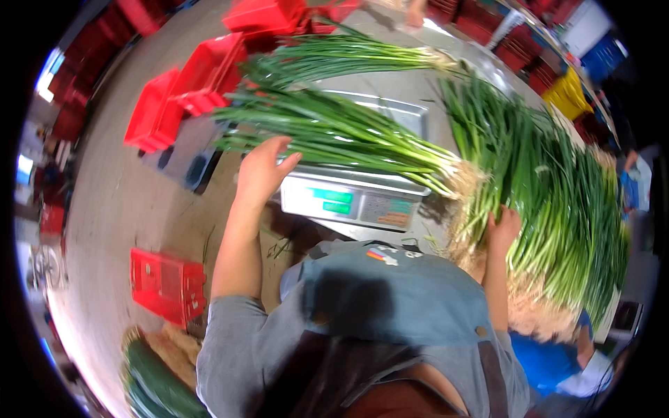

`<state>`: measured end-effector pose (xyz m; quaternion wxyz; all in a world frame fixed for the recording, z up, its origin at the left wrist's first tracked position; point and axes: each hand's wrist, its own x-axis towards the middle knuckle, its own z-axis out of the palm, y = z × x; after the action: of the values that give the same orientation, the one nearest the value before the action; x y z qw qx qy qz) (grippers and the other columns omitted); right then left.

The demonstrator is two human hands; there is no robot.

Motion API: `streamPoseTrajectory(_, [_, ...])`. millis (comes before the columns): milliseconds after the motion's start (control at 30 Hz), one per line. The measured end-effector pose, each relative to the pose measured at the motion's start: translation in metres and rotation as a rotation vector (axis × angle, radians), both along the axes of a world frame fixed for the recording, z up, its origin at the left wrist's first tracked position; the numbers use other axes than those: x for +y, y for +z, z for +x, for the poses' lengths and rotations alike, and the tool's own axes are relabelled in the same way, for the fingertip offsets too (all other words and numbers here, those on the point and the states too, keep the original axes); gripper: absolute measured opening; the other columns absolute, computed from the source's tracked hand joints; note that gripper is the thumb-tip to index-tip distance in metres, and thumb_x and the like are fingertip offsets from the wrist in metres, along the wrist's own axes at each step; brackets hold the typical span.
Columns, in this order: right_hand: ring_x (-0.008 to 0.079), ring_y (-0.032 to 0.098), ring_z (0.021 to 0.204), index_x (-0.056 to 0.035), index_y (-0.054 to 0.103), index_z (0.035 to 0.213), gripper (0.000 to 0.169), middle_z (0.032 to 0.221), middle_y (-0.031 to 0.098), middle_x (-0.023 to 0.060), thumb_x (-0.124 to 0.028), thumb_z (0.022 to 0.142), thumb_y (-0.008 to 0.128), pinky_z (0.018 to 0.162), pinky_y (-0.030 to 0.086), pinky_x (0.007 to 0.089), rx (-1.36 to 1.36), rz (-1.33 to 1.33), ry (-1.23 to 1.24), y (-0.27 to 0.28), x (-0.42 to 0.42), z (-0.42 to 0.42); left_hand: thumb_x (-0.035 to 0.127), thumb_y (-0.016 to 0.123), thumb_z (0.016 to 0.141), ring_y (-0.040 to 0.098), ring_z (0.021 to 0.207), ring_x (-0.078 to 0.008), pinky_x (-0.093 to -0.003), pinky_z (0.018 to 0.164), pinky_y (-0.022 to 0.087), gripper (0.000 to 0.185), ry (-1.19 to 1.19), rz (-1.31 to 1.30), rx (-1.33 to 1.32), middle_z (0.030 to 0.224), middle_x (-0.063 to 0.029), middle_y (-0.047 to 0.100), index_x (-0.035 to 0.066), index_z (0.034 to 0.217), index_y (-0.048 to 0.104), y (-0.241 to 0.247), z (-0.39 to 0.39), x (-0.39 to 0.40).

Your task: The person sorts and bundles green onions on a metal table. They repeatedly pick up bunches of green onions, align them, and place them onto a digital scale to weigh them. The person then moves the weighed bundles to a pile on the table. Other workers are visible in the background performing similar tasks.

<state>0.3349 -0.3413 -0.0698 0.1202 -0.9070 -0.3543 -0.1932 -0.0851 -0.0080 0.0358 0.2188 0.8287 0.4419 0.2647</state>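
A loose bunch of spring onions (345, 130) lies across the metal pan of a digital weighing scale (345, 201), roots to the right. At its leafy end is my left hand (264, 167), thumb and fingers apart against the leaves, with no stalks seen gripped. To the right, a large heap of spring onions (538, 183) covers the table. My right hand (504, 230) touches white stalks at the near left of this heap. Its fingertips are partly hidden among them, so a grip cannot be made out. The scale's display is lit green.
Another bunch of spring onions (360, 55) lies beyond the scale. Red plastic crates (209, 68) stand at the far left, and a red crate (167, 285) sits on the floor. Bundled spring onions (157, 376) lie lower left. Another person's hand (416, 13) shows at the top.
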Motion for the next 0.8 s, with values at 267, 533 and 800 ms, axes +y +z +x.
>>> streamPoseTrajectory(267, [0.0349, 0.063, 0.08, -0.0065, 0.055, 0.088, 0.032, 0.084, 0.065, 0.0159, -0.034, 0.076, 0.068, 0.069, 0.049, 0.0457, 0.352, -0.215, -0.239, -0.023, 0.03, 0.011, 0.021, 0.069, 0.079, 0.065, 0.091, -0.024, -0.0333, 0.08, 0.049, 0.034, -0.129, -0.091, -0.004, 0.098, -0.0122, 0.067, 0.004, 0.108, 0.062, -0.023, 0.03, -0.004])
streamPoseTrajectory(533, [0.0101, 0.054, 0.053, -0.0025, 0.045, 0.106, 0.016, 0.069, 0.058, 0.0052, -0.006, 0.091, 0.048, 0.047, 0.044, 0.0242, 0.793, 0.606, -0.058, -0.011, 0.028, 0.022, 0.018, 0.07, 0.078, 0.064, 0.084, -0.0229, -0.0319, 0.076, 0.049, 0.032, -0.085, -0.124, -0.047, 0.09, -0.0107, 0.066, 0.004, 0.105, 0.063, -0.043, 0.006, -0.005])
streamPoseTrajectory(800, [0.0157, 0.057, 0.062, -0.0034, 0.053, 0.107, 0.016, 0.083, 0.06, 0.0081, -0.004, 0.091, 0.052, 0.054, 0.045, 0.0272, 0.566, 0.701, 0.54, 0.103, 0.102, -0.052, 0.017, 0.07, 0.078, 0.064, 0.083, -0.0212, -0.0314, 0.074, 0.049, 0.029, -0.068, -0.03, -0.112, 0.088, -0.009, 0.067, 0.005, 0.104, 0.063, -0.031, 0.006, -0.011])
